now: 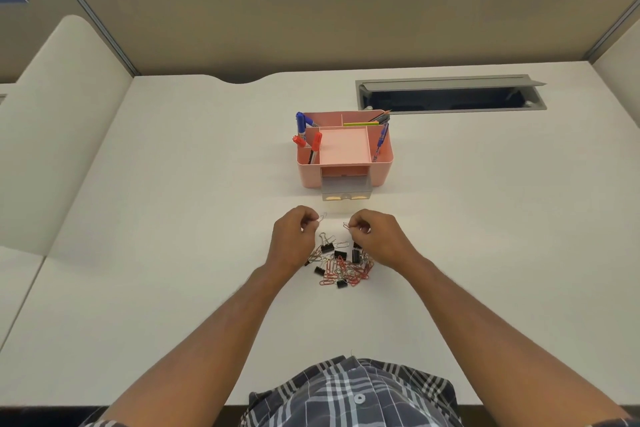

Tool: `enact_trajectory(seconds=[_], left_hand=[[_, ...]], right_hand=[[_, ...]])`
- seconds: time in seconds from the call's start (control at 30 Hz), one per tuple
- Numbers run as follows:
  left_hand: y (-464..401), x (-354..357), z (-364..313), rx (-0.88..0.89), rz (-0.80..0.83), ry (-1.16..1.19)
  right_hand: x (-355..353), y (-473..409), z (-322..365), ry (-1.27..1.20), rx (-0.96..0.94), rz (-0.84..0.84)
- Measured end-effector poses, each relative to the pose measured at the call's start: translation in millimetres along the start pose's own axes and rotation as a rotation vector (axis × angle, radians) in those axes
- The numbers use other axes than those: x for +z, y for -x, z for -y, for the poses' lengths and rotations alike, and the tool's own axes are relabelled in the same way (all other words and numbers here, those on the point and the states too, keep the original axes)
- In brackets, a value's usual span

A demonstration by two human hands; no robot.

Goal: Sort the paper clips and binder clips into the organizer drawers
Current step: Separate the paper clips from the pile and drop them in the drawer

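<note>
A heap of red and silver paper clips and black binder clips (341, 263) lies on the white desk (173, 218) between my wrists. My left hand (294, 236) pinches a silver paper clip (322, 217) just above the heap's far left side. My right hand (375, 236) pinches a red paper clip (346, 226) on the far right side. Beyond the hands stands a pink organizer (381, 166). Its grey translucent drawer (346, 189) is pulled out toward me.
Red and blue markers (304, 135), pens and pencils stand in the organizer's compartments. An open cable tray (450, 94) is set into the desk at the back right. Beige partition walls enclose the desk behind and at both sides.
</note>
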State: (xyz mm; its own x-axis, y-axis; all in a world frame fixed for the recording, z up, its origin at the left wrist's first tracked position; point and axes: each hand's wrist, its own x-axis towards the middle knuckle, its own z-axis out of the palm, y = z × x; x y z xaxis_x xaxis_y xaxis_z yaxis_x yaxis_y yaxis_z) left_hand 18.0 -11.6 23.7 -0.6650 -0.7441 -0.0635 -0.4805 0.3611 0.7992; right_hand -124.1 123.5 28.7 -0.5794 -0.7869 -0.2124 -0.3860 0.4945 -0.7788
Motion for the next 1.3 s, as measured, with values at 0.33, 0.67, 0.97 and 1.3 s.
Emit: enact_trajectory(seconds=[0.33,0.67,0.97,1.3], left_hand=[[-50,4,-49,0.229,-0.040,-0.062],[-13,12,-13,0.263,-0.034,-0.180],[-12,26,4,0.219,0.223,-0.712],[-17,38,-8,0.218,0.311,-0.878]], right_hand=[[-37,-44,47,0.215,-0.219,-0.289],[-10,-11,22,0.266,-0.241,-0.140],[37,-7,-8,0.622,-0.168,0.051],[35,-9,-11,0.553,-0.085,0.079]])
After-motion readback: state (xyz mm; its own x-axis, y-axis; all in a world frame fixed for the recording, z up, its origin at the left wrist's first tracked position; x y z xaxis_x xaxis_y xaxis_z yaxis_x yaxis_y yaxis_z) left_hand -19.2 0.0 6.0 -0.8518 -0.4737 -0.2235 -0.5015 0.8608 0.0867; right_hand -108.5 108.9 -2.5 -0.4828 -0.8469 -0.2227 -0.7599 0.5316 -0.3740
